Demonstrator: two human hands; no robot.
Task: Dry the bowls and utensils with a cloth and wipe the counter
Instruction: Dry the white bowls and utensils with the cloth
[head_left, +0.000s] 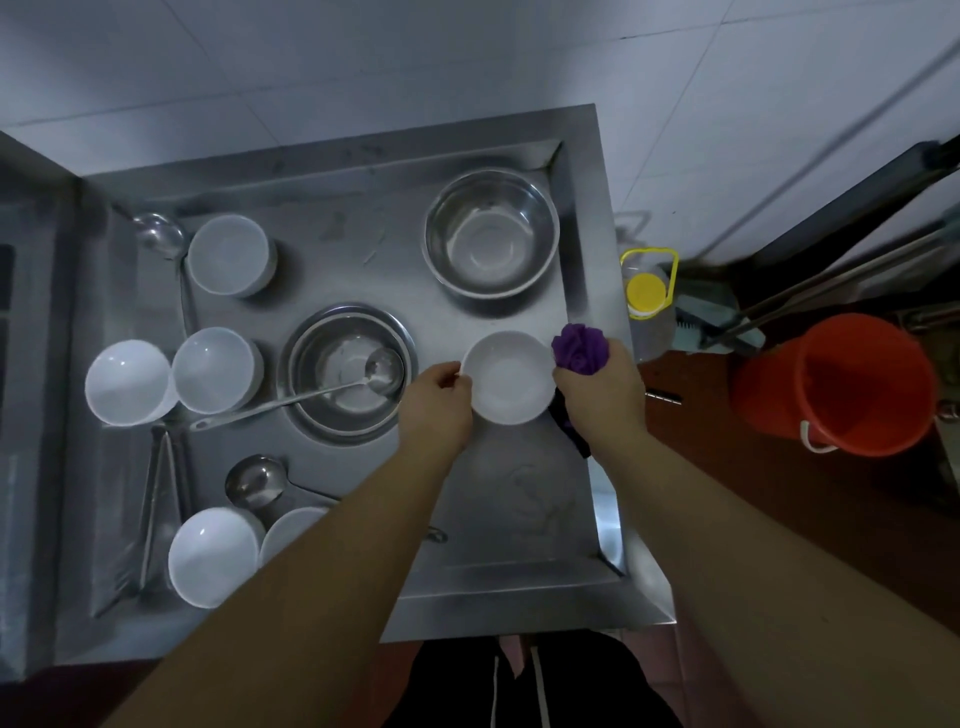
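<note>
**A:** What's up with the white bowl (509, 376)?

**B:** Plain, glossy, upright — it sits at the right side of the steel counter (519, 499). The left hand (439, 402) pinches its left rim, and the right hand (602, 395) is on the right rim, fist closed around a bunched purple cloth (579, 348).

**A:** Anything crowding it?

**B:** A steel bowl (348, 374) with a ladle (382, 371) in it sits just left. A bigger steel mixing bowl (491, 234) is behind. More white bowls line the left side — one (231, 254) at the back, next to a second ladle (158, 234). An orange bucket (836, 384) is on the floor, well apart.
</note>
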